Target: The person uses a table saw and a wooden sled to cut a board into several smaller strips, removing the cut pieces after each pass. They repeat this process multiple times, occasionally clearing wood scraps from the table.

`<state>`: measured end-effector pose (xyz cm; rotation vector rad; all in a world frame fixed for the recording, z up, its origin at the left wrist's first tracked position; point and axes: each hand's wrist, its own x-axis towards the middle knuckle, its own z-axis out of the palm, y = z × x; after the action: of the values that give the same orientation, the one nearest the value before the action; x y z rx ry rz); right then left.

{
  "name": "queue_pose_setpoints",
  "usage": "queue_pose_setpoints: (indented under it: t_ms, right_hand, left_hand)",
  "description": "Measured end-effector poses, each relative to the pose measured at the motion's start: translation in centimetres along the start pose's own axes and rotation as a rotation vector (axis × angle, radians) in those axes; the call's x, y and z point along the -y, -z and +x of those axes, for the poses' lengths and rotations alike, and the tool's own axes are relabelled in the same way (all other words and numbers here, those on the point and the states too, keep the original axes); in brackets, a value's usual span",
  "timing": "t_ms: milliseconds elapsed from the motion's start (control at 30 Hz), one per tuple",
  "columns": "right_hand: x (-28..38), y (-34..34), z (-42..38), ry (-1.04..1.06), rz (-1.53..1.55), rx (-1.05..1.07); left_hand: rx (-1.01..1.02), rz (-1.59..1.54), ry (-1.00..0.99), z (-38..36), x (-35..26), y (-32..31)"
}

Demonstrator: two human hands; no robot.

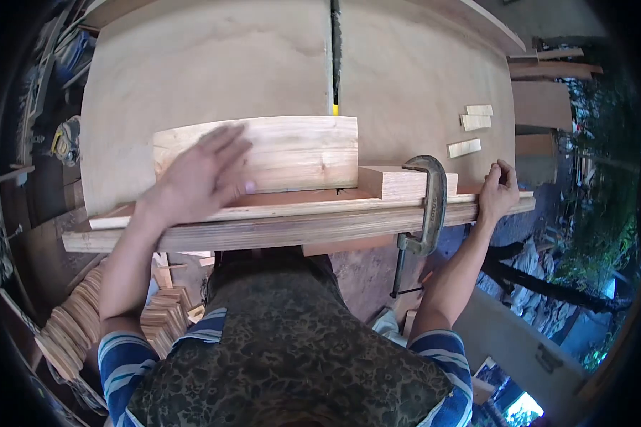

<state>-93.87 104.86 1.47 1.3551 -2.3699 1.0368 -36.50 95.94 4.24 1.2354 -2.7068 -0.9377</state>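
A pale wooden board (299, 153) with a curved left top edge lies on the sheet-covered work table (214, 71). My left hand (203, 174) is over its left part, fingers stretched out and slightly blurred. Along the near edge runs a long wooden strip (278, 210) on a thicker beam (263, 233). A wood block (402, 183) sits on the strip, held there by a metal C-clamp (434, 206). My right hand (501, 188) rests at the strip's right end, fingers curled together; whether anything is inside them is hidden.
A dark slot (336, 57) splits the table, with a bit of yellow (336, 109) beside the board. Several small offcuts (470, 122) lie on the right. Stacked curved wood pieces (75, 324) stand at lower left. The clamp's screw handle (399, 274) hangs below the beam.
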Motion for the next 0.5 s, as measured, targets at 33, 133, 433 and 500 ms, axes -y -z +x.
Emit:
queue_pose_setpoints:
  t_ms: [33, 133, 433, 500]
  right_hand:
    - [0.3, 0.3, -0.2, -0.061, 0.028, 0.061]
    - [0.0, 0.4, -1.0, 0.03, 0.093, 0.135]
    - [0.9, 1.0, -1.0, -0.074, 0.178, 0.206]
    - [0.8, 0.8, -0.4, -0.109, 0.091, 0.215]
  left_hand:
    - [-0.057, 0.013, 0.042, -0.1, 0.9, 0.3]
    - [-0.21, 0.047, 0.173, -0.1, 4.0, 0.8]
    - [-0.142, 0.122, 0.14, 0.5, 5.5, 0.6]
    - [-0.181, 0.166, 0.119, 1.0, 6.3, 0.7]
